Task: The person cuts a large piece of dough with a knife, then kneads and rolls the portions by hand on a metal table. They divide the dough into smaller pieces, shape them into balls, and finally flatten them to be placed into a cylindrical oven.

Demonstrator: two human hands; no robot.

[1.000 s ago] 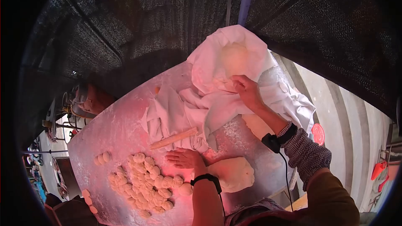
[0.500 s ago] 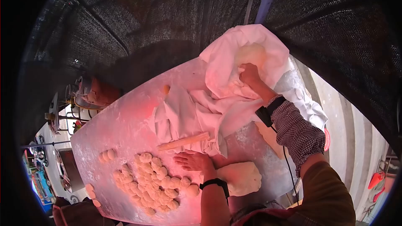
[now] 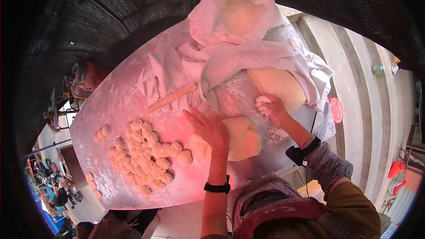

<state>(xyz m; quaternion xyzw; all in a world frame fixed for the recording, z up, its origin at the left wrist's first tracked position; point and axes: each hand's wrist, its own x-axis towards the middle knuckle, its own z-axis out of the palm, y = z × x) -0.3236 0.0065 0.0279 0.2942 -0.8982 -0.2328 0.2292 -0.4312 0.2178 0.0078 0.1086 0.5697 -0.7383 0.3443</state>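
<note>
A metal table [image 3: 110, 106] dusted with flour carries a big lump of dough [image 3: 243, 137] near its front edge. My left hand [image 3: 210, 128] lies flat on the lump's left side, fingers spread. My right hand [image 3: 271, 107] is closed around a pinch of white flour just right of the lump, beside a second large dough mass [image 3: 276, 86] half under a white cloth [image 3: 248, 57]. Several small dough balls [image 3: 146, 155] are clustered to the left. A wooden rolling pin [image 3: 171, 97] rests on the cloth's edge.
A cloth-lined mound of dough [image 3: 239, 13] stands at the table's far end against black netting. A few flat dough pieces [image 3: 93, 186] lie at the table's left edge. A red round object [image 3: 336, 109] sits off the right edge on concrete steps.
My right hand has left the cloth-covered dough at the far end and come back beside the big lump with flour in it. My left hand has slid from the table onto the lump.
</note>
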